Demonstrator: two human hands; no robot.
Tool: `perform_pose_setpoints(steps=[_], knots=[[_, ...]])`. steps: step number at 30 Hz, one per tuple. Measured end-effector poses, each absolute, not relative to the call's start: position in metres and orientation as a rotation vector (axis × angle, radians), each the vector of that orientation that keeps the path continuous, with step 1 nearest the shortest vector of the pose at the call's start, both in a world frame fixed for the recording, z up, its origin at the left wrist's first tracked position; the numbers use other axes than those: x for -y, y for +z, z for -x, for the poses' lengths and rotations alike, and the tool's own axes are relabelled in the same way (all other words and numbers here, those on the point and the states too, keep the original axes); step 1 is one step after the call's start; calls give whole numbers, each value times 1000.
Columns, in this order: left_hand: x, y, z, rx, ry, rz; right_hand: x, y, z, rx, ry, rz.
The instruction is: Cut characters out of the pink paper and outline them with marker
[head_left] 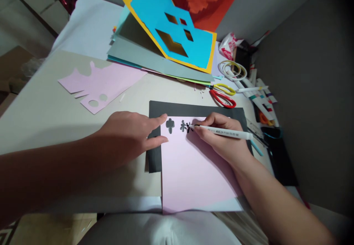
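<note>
**Ink going down, held steady from both sides**

At far left, a pink cut-out (pixel 99 86) lies on the pale tabletop (pixel 41 116), well apart from the work. Next comes the left hand (pixel 128 134), open, its fingers (pixel 159 120) spread and pressing on the black card (pixel 197 109) right at the edge of the pink sheet (pixel 193 171). That sheet lies over the card and runs past its near edge toward us. Along its top sit two dark inked characters (pixel 177 126), and the second looks unfinished to us, though we can't be sure.

The right hand (pixel 221 140) is closed around a white pen (pixel 224 131), its tip down on the sheet at the second character. We'd do this step well by keeping the left fingers planted so the sheet can't creep, making short, controlled strokes, and keeping the hand's heel off wet ink.

Beyond the card lie scissors (pixel 222 94) with red and yellow handles, just past its top edge. Further back, a stack of coloured card (pixel 166 45) rises behind them, and tape rolls (pixel 232 69) and markers (pixel 261 95) sit to the right. The right hand itself is what sits closest to the stroke.
</note>
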State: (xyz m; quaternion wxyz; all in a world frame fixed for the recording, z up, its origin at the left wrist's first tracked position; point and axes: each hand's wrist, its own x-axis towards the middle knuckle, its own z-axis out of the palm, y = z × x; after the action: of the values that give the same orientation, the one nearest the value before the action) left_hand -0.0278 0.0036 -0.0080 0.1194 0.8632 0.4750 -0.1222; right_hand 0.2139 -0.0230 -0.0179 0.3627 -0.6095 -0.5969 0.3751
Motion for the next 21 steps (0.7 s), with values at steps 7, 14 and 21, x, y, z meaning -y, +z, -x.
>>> perform_pose_setpoints(steps=[7, 14, 21], knots=[[-1, -13, 31, -1356, -278, -2637, 23, -19, -213, 1427, 959, 1616], [-2, -13, 30, -1376, -250, -2598, 23, -21, -212, 1450, 945, 1609], [-3, -9, 29, -1377, -271, -2548, 24, -19, -211, 1455, 929, 1607]])
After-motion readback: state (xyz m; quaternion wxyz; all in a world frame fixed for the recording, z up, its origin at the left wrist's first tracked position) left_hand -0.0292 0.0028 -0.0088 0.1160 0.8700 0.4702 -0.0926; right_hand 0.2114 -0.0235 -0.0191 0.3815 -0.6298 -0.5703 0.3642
